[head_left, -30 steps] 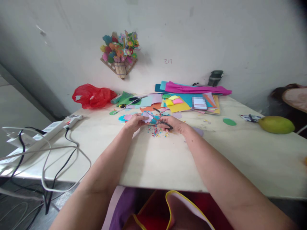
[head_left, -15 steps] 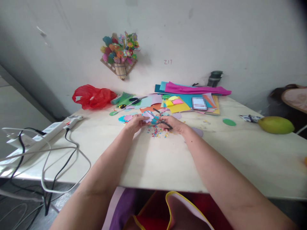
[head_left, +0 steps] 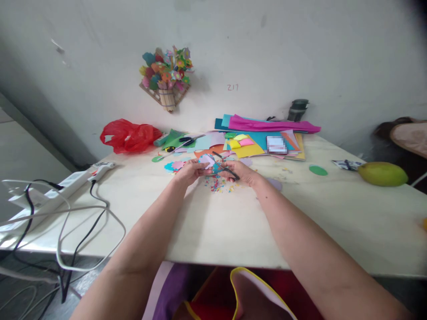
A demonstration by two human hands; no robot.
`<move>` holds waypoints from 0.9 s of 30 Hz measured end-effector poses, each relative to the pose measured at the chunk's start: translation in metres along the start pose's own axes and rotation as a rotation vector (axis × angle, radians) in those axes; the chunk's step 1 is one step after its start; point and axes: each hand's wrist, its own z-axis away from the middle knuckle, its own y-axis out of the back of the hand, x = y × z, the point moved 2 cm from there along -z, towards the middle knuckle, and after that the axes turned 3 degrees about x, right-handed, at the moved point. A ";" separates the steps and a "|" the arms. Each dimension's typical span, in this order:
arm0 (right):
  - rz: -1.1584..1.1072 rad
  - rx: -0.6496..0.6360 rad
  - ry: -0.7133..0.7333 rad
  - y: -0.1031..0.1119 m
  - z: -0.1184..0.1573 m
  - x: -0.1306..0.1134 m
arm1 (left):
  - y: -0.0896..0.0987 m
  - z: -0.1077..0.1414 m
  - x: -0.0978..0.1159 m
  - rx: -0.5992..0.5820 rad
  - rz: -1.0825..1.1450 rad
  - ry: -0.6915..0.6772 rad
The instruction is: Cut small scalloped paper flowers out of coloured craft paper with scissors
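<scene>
Between thumb and fingers my left hand (head_left: 194, 171) grips a lilac paper piece (head_left: 208, 161) with a scalloped edge. Dark-handled scissors (head_left: 231, 172) are in my right hand (head_left: 243, 172), their blades pointing left at the lilac piece's edge. Blue paper shows under and beside that piece. Small coloured paper scraps (head_left: 219, 184) lie on the table just below both hands. Left of my left hand are a pink scalloped piece (head_left: 178, 165) and a blue one (head_left: 169, 167).
Behind the hands lie coloured sheets (head_left: 250, 149), a second pair of scissors (head_left: 187, 141) and a red plastic bag (head_left: 130, 136). Power strips (head_left: 71, 184) with cables are at left. A green oval (head_left: 318, 170) and a yellow-green fruit (head_left: 383, 174) are at right.
The lilac piece has turned slightly in my left hand, and the scissor blades sit a little differently against its edge. Both hands keep nearly the same place.
</scene>
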 end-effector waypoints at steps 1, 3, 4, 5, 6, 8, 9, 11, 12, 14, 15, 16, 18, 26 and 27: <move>0.002 0.000 0.002 0.000 0.000 0.000 | -0.001 0.001 0.000 0.008 0.007 0.004; -0.001 0.001 0.005 -0.001 0.001 -0.002 | -0.004 0.002 0.000 0.025 0.023 0.021; -0.007 -0.002 0.004 -0.001 0.002 -0.002 | -0.005 0.002 0.000 0.030 0.028 0.033; -0.015 -0.005 0.000 -0.002 0.002 -0.002 | -0.006 0.003 0.000 0.035 0.029 0.046; -0.025 -0.009 -0.004 -0.002 0.002 -0.003 | -0.007 0.003 0.000 0.039 0.028 0.059; -0.043 -0.016 -0.012 -0.003 0.002 -0.003 | -0.009 0.004 0.000 0.054 0.031 0.067; -0.047 -0.016 -0.014 -0.003 0.002 -0.003 | -0.010 0.004 0.000 0.060 0.034 0.063; -0.053 -0.013 -0.018 -0.003 0.002 -0.004 | -0.010 0.004 -0.001 0.064 0.036 0.055; -0.053 -0.011 -0.023 -0.004 0.003 -0.004 | -0.009 0.004 -0.001 0.062 0.033 0.051; -0.056 -0.007 -0.037 -0.004 0.004 -0.005 | -0.009 0.003 -0.003 0.052 0.024 0.049; -0.060 -0.006 -0.041 -0.005 0.004 -0.005 | -0.008 0.002 -0.004 0.044 0.021 0.048; -0.065 -0.006 -0.043 -0.005 0.004 -0.005 | -0.008 0.002 -0.004 0.033 0.019 0.048; -0.073 -0.007 -0.038 -0.005 0.004 -0.005 | -0.008 0.001 -0.005 0.005 0.017 0.046; -0.074 -0.020 -0.018 -0.006 0.003 -0.003 | -0.010 0.001 -0.007 -0.007 0.016 0.043; -0.072 -0.017 -0.018 -0.007 0.003 -0.004 | -0.010 0.000 -0.007 0.000 0.021 0.041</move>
